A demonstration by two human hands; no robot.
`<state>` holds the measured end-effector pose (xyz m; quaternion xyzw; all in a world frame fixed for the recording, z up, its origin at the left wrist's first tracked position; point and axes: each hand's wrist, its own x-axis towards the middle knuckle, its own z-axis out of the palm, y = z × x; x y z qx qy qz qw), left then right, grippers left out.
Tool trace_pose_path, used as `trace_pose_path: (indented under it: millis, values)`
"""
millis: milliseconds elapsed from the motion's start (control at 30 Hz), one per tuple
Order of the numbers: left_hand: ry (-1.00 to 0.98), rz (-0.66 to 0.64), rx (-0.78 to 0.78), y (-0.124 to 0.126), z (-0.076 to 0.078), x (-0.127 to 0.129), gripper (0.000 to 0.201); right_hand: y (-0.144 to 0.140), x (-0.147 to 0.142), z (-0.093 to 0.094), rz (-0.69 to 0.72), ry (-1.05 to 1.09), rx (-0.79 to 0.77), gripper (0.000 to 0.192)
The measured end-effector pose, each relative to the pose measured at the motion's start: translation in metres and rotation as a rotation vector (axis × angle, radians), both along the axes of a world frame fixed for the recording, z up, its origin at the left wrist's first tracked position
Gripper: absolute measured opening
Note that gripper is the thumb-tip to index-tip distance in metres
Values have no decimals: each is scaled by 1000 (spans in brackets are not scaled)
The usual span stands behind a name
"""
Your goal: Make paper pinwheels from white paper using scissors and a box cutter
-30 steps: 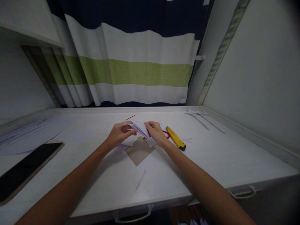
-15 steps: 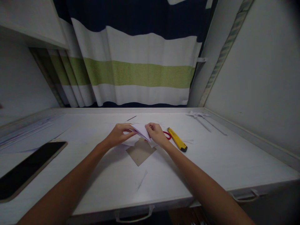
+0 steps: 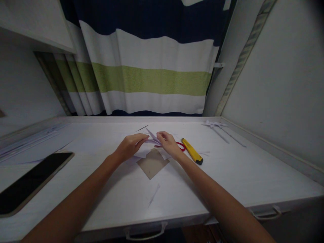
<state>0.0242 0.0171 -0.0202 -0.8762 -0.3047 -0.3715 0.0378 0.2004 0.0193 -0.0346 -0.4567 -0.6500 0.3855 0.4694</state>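
A small folded piece of white paper (image 3: 152, 138) is pinched between both hands just above the white desk (image 3: 227, 172). My left hand (image 3: 130, 145) grips its left side with fingers and thumb. Its right side is held by my right hand (image 3: 170, 144). A pointed flap of the paper sticks up between the hands. Under them lies a brown cardboard square (image 3: 153, 163), with more white paper scraps around it.
A yellow utility knife (image 3: 192, 151) and red-handled scissors (image 3: 180, 145), partly hidden by my right hand, lie just right. A dark phone (image 3: 30, 180) rests at the left. Paper sheets (image 3: 27, 141) lie far left, paper strips (image 3: 222, 130) at the back right. A striped curtain (image 3: 149, 71) hangs behind.
The folded paper has been flattened and lowered between the hands, with a pointed flap now standing up. Both hands stay in about the same place; the view shifted slightly.
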Motion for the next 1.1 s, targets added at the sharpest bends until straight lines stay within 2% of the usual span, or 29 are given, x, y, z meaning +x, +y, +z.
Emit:
trace_pose_path:
  millis: [67,167,233,300,400,533,633,800,933,1033,1100]
  values:
    - [11,35,53,-1,0,-1,23,-2,-2,2,58,69,2,39]
    - [0,86,146,-2,3,-1,22,-6,-3,2,181,-10,42,36]
    - [-38,129,207,-2,4,-1,19,-8,-4,2,214,-44,53,33]
    - [-57,151,282,-2,4,-1,17,-9,-6,1,203,6,2,35]
    - [7,108,390,-1,2,1,15,-8,-9,1,156,121,-53,38]
    - [48,23,414,-3,-1,7,13,-6,-11,1,149,148,21,28]
    - [3,6,384,-5,-1,10,11,-5,-11,2,143,190,35,18]
    - [-160,49,284,-11,2,12,12,-5,-6,5,38,284,67,25]
    - [-400,119,67,-17,6,16,12,-1,1,3,9,384,101,22]
    - [-646,229,-134,-15,9,18,9,-1,3,4,54,457,-4,18]
    - [-775,250,-251,-12,10,18,12,-3,2,6,50,475,-58,18]
